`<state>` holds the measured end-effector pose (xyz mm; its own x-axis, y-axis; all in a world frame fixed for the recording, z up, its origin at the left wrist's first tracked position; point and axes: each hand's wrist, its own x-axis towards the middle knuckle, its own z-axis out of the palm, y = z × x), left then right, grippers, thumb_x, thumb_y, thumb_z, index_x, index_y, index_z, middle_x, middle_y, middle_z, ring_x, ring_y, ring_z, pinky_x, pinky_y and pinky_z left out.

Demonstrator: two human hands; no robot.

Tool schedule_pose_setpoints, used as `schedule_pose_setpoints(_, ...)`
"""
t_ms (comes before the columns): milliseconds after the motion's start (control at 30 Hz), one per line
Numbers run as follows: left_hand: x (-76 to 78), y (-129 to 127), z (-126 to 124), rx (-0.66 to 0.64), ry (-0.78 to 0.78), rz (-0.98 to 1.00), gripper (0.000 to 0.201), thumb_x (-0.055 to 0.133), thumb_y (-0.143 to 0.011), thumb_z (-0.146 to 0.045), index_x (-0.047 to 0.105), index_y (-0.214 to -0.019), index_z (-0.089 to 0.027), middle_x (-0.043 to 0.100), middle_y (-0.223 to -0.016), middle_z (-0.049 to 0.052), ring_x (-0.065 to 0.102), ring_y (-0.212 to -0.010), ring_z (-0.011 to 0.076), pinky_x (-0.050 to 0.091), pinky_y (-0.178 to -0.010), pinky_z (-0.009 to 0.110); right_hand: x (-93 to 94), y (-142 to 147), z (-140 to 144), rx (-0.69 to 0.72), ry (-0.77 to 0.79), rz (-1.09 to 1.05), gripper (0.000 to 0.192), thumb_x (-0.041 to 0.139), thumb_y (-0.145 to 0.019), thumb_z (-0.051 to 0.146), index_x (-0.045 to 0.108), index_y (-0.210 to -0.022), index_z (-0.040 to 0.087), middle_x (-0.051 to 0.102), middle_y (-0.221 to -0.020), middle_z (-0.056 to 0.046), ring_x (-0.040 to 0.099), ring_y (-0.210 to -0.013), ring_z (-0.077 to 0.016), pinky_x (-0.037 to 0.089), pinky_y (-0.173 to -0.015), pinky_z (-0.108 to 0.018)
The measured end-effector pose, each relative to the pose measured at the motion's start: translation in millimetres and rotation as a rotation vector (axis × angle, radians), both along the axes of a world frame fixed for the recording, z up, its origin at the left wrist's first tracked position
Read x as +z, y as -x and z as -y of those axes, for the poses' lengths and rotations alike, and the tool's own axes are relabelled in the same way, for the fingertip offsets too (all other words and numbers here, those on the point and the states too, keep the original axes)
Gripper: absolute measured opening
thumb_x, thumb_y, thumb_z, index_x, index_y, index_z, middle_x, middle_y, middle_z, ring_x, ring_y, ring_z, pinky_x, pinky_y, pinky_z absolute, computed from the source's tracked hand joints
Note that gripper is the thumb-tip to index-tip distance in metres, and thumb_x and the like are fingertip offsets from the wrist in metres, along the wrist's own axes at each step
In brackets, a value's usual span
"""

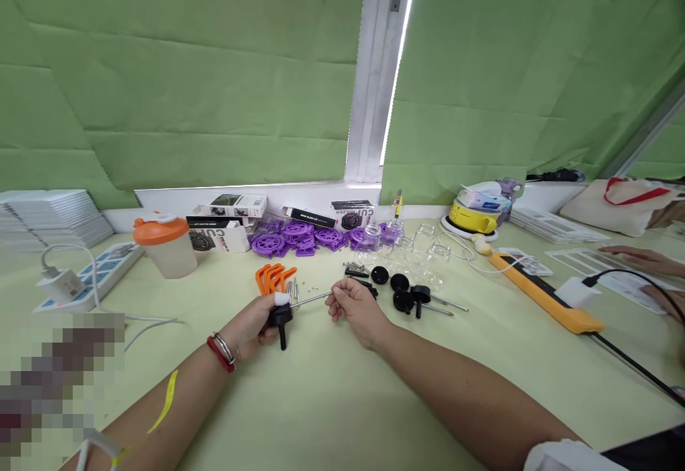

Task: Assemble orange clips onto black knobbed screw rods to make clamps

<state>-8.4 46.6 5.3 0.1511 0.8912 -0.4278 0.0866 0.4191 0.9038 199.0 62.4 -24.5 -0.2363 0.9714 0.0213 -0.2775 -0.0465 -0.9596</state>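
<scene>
- Left hand [251, 328], mid-tabletop: fingers curled tight round a black knob piece [280, 320] whose stem points down toward the near edge; a white-taped fingertip sits on top of it.
- Right hand [354, 305] just beside it, fingers pinched shut on the far end of a thin metal rod [310, 299]; the rod runs from that pinch back to the black knob piece.
- Just behind the hands: orange plastic parts [272, 276], small loose screws [305, 290], more black knobs [407, 294] with pins, all lying on the tabletop [332, 399].
- Farther: clear glass jars [407, 242], a purple gear pile [300, 237], an orange-lidded shaker cup [163, 244] to the left, a white power strip [90, 275] near the left edge.
- Right side: a long orange power strip [540, 292]; another person's hand [639, 258] at the right edge.
- Far edge: small boxes [235, 207] along the green wall.
</scene>
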Motion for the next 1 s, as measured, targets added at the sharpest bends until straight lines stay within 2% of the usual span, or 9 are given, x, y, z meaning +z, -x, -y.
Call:
schedule_pose_setpoints(67,-1.4,0.0,0.7,-0.083,-0.077,-0.016,0.034,0.059,-0.069,-0.049,0.052,-0.070,-0.016,0.043,-0.057,-0.004,0.024,-0.039,0.0035,0.011,-0.038,0.020,-0.8,-0.5,-0.8,-0.004,0.012,-0.002,0.032,0.066,-0.072,0.044,0.049,-0.079,0.018,0.062,-0.068,-0.001,0.054,-0.053,-0.0108,0.044,-0.051,-0.026)
schedule_pose_setpoints(167,-1.7,0.4,0.9,-0.160,-0.176,-0.085,0.031,0.070,-0.063,-0.040,0.054,-0.075,-0.016,0.039,-0.056,-0.008,0.026,-0.042,0.0033,0.016,-0.039,0.018,-2.4,-1.7,-2.9,-0.007,0.026,-0.008,0.031,0.067,-0.071,0.042,0.050,-0.079,0.017,0.062,-0.068,-0.001,0.054,-0.055,-0.0108,0.044,-0.052,-0.026)
schedule_pose_setpoints(300,-1.6,4.4,-3.1,-0.128,-0.199,-0.127,0.029,0.069,-0.065,-0.037,0.056,-0.080,-0.016,0.037,-0.056,-0.008,0.027,-0.044,0.0040,0.018,-0.040,0.017,-2.6,-3.4,-5.4,-0.029,0.058,0.002,0.030,0.068,-0.070,0.040,0.050,-0.079,0.017,0.062,-0.068,-0.001,0.054,-0.054,-0.0101,0.043,-0.051,-0.025)
schedule_pose_setpoints(567,-2.0,3.7,-4.2,-0.165,-0.209,-0.214,0.015,0.061,-0.066,-0.031,0.056,-0.068,-0.018,0.043,-0.052,-0.004,0.035,-0.039,0.0075,0.023,-0.034,0.020,-4.3,-2.4,-2.9,-0.007,0.155,0.038,0.030,0.071,-0.067,0.036,0.051,-0.079,0.016,0.061,-0.064,-0.001,0.053,-0.052,-0.0105,0.042,-0.049,-0.025)
schedule_pose_setpoints(800,-0.9,0.6,-3.2,-0.131,-0.217,-0.206,0.019,0.063,-0.067,-0.037,0.057,-0.065,-0.018,0.043,-0.050,-0.004,0.035,-0.037,0.0083,0.024,-0.034,0.021,-4.2,-3.9,-3.2,-0.020,0.198,0.011,0.027,0.071,-0.067,0.032,0.052,-0.077,0.016,0.062,-0.064,-0.002,0.053,-0.052,-0.0105,0.040,-0.048,-0.025)
schedule_pose_setpoints(1000,0.8,0.8,-2.4,-0.155,-0.214,-0.215,0.020,0.060,-0.070,-0.036,0.054,-0.064,-0.019,0.041,-0.049,-0.005,0.033,-0.036,0.0076,0.024,-0.034,0.021,-3.0,-4.9,-3.5,-0.011,0.214,0.014,0.026,0.071,-0.067,0.032,0.052,-0.074,0.016,0.062,-0.064,-0.002,0.052,-0.051,-0.0101,0.039,-0.047,-0.024)
